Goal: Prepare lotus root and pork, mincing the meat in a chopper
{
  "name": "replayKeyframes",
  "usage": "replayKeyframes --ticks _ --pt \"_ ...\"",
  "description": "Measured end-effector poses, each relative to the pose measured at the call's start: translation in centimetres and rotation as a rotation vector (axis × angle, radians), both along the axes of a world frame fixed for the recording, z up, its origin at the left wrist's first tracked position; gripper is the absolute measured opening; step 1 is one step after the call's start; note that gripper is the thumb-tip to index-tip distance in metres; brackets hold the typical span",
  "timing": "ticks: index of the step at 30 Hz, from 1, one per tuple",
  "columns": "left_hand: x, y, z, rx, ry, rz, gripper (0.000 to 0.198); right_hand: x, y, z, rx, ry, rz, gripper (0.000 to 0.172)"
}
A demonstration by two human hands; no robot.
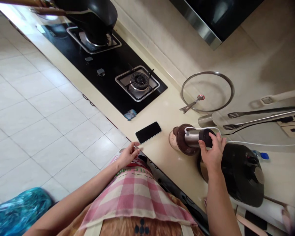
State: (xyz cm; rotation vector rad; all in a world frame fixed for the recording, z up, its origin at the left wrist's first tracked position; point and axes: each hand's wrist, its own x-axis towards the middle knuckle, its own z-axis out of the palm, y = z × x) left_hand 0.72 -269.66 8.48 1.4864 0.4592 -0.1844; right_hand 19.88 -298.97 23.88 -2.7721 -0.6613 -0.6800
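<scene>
My right hand (212, 150) has its thumb and fingers around the black top of an electric food chopper (193, 137). The chopper has a silver motor body, a brown lid and a clear bowl with pale pinkish contents; a white cord runs from it. It stands upright on the cream counter (159, 157). By the counter's front edge, my left hand (129, 154) hangs with loosely bent fingers and nothing in it. Just beyond that hand, a phone (148, 132) lies flat with a dark screen.
A black gas hob (88, 70) holds a dark wok (98, 19) at the far left. Against the wall leans a glass lid (207, 90), near slotted utensils (238, 126). A black rice-cooker-like appliance (241, 173) stands right of the chopper. A range hood (211, 19) hangs above.
</scene>
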Motion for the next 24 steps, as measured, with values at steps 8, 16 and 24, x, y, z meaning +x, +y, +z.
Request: replayKeyframes --ticks 8,16,24 --pt "0.3 -0.4 1.3 0.028 0.035 -0.108 0.042 0.3 -0.7 0.6 -0.004 0.067 0.010 0.059" --pt "0.9 -4.7 2.4 -0.031 0.036 0.006 0.037 1.1 -1.9 1.5 -0.028 0.133 0.126 0.055" --pt "11.8 -10.8 5.0 -0.081 0.059 0.142 0.029 1.9 -2.6 2.8 -0.020 0.229 0.203 0.057"
